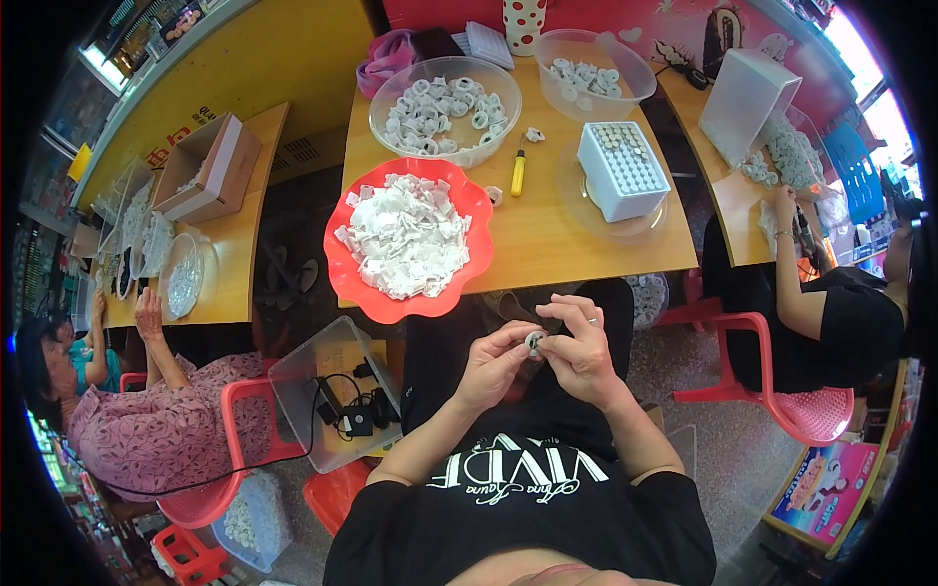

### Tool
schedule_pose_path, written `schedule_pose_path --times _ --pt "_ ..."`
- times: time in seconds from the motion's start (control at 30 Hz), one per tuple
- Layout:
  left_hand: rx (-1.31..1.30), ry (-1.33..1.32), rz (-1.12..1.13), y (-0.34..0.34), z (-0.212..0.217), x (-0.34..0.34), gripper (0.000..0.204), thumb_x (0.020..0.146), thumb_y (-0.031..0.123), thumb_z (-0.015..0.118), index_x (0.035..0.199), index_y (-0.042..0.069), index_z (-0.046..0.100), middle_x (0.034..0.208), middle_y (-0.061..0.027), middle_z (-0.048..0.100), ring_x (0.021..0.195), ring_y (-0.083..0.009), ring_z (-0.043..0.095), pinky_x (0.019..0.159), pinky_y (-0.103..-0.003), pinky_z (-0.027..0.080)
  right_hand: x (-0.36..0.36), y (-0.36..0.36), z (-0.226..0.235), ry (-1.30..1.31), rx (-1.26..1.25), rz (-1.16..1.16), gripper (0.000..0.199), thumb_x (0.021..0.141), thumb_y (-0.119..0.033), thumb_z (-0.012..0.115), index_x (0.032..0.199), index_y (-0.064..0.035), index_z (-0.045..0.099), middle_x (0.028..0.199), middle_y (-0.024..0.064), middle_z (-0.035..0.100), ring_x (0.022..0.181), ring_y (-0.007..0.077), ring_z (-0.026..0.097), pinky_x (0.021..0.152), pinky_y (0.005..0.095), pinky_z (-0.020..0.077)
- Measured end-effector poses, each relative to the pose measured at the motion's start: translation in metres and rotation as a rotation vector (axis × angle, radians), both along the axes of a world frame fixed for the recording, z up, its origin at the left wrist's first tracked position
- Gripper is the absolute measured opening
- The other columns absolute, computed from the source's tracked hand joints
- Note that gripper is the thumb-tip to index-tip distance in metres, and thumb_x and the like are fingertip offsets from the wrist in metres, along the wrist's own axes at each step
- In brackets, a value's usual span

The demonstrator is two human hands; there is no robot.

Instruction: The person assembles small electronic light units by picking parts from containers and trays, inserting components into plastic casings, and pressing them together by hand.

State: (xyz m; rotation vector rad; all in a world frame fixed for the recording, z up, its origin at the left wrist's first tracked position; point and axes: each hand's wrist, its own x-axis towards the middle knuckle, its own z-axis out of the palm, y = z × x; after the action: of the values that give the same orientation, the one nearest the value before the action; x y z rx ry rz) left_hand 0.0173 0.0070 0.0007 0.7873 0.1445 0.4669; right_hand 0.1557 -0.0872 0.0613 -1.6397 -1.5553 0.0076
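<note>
Head view: small round white part (534, 341) with dark middle, pinched in front of the person's lap, off the table's near edge. Left hand (493, 367): thumb and fingers closed on the part's left side. Right hand (583, 356): thumb and index closed on its right side, other fingers raised and loosely bent, ring on one. Exact fingertip contact too small to tell.

Next out, wooden table (557, 259). Near left: red wavy-rimmed tray (342, 269) heaped with flat white pieces (410, 234). Beyond it, clear tub (513, 122) of round white parts. Screwdriver (518, 176) with yellow handle lies right of tub and tray. Right side: white box (625, 190) with rows of round pieces in its top, standing on a clear round lid (650, 221). Far right, clear bowl (640, 83) with more white parts.

Left of the person, below table height: clear bin (337, 444), black cables and adapters in it. Farther out, one co-worker (171, 420) seated left, another (831, 313) right, each at a separate table.
</note>
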Motion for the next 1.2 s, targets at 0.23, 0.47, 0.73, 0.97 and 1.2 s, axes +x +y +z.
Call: schedule_pose_path --times 0.23,0.47,0.73,0.97,1.2 --pt "0.007 -0.004 0.0 0.0 -0.002 -0.002 0.025 0.095 0.004 0.052 0.117 -0.007 0.058 0.113 -0.0102 0.056 0.101 -0.0175 0.057 0.089 -0.031 0.047 0.0 0.0 0.0 0.097 -0.071 -0.007 0.014 0.063 -0.001 0.073 0.072 -0.0075 0.065 0.101 0.0075 0.063 0.101 0.0287 0.058 0.08 0.0373 0.0388" --pt "-0.027 -0.026 -0.087 0.005 0.0 -0.005 0.024 0.096 0.004 0.051 0.116 -0.007 0.058 0.112 -0.0104 0.056 0.1 -0.0178 0.058 0.088 -0.032 0.048 -0.002 -0.001 -0.006 0.935 -0.154 0.032 0.012 0.068 0.001 0.075 0.07 -0.003 0.063 0.087 0.0078 0.065 0.08 0.0152 0.059 0.071 0.0281 0.0434" --pt "-0.063 -0.009 -0.047 0.005 -0.011 -0.005 0.021 0.092 0.004 0.056 0.111 -0.005 0.06 0.106 -0.0104 0.059 0.096 -0.0164 0.059 0.085 -0.031 0.049 -0.001 0.003 -0.018 0.72 -0.136 0.05 0.015 0.066 0.001 0.075 0.066 0.0 0.06 0.084 0.0089 0.063 0.076 0.0149 0.06 0.065 0.0268 0.0471" --pt "-0.212 0.128 -0.098 0.006 -0.016 -0.006 0.021 0.091 0.004 0.058 0.111 -0.002 0.06 0.1 -0.0098 0.064 0.071 -0.0154 0.065 0.058 -0.021 0.05 0.0 0.001 -0.016 0.577 -0.201 0.061 0.017 0.065 0.002 0.076 0.07 0.0001 0.06 0.088 0.0099 0.063 0.08 0.0171 0.062 0.07 0.0276 0.0489" --pt "-0.131 0.145 0.035 0.007 -0.015 -0.005 0.026 0.096 0.007 0.053 0.12 0.001 0.054 0.097 -0.0095 0.065 0.058 -0.0103 0.061 0.044 -0.017 0.042 0.006 -0.003 -0.024 0.726 -0.252 0.082 0.015 0.07 0.003 0.074 0.077 0.0021 0.062 0.089 0.0085 0.063 0.08 0.014 0.063 0.071 0.0249 0.051"
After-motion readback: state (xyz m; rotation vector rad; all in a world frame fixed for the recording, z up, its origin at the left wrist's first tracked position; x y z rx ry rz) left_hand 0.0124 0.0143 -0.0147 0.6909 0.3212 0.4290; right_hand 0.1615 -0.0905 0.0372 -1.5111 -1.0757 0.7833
